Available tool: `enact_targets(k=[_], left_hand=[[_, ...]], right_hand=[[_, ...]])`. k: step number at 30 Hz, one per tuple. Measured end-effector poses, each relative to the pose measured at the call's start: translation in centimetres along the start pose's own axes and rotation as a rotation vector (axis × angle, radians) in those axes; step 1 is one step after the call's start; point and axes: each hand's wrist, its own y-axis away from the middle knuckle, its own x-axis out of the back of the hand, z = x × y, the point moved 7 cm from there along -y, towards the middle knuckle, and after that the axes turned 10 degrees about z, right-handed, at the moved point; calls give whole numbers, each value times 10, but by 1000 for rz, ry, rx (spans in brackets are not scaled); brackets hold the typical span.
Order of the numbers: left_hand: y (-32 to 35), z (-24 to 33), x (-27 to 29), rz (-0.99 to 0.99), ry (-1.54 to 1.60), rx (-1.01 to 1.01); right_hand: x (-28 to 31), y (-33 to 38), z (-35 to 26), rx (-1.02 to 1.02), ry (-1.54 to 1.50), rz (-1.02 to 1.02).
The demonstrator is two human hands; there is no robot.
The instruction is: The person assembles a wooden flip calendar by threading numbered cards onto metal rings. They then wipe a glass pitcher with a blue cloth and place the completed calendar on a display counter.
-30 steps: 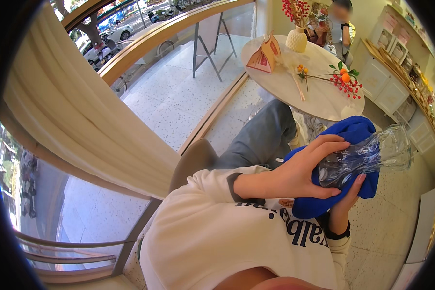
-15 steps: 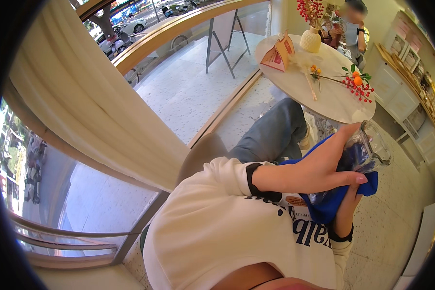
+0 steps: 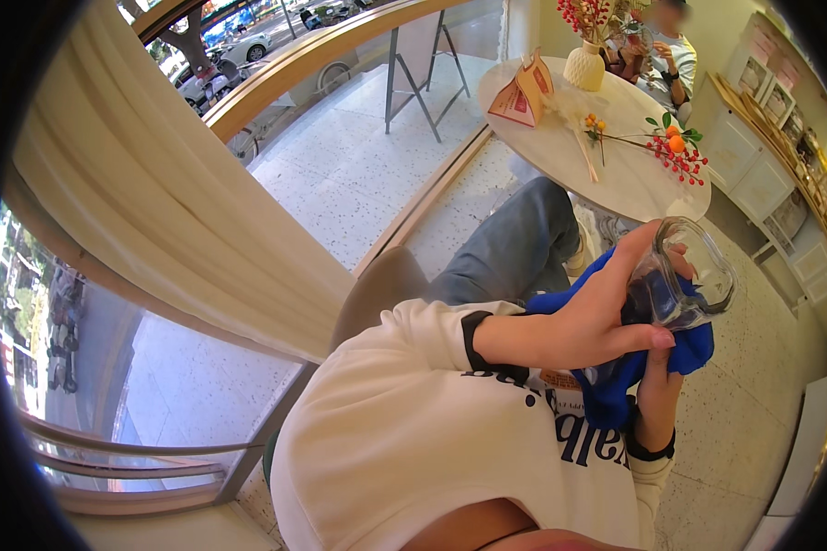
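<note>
A clear glass jar (image 3: 698,271) is held in front of my chest, its open rim facing right. My left hand (image 3: 593,317) reaches in from the left and grips the jar's side, fingers spread over the glass. My right hand (image 3: 657,386) comes up from below and holds a blue cloth (image 3: 616,399) against the underside of the jar. The cloth wraps around the bottom and back of the glass. Both arms are in white sleeves with black cuffs.
A round white table (image 3: 634,184) ahead carries a white vase of red berries (image 3: 585,64), an orange paper box (image 3: 521,92) and loose flower stems (image 3: 671,147). Another person (image 3: 673,50) sits beyond it. A cream curtain (image 3: 156,202) hangs at left and white cabinets (image 3: 753,156) stand at right.
The jar has been turned within the cloth, from lying sideways to showing its open rim. My left hand has shifted its hold along the glass.
</note>
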Motion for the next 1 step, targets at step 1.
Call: enact_targets(k=[1], left_hand=[[2,1,1,-12,-9,-1]], right_hand=[[-4,0,-3,45,8,-60]])
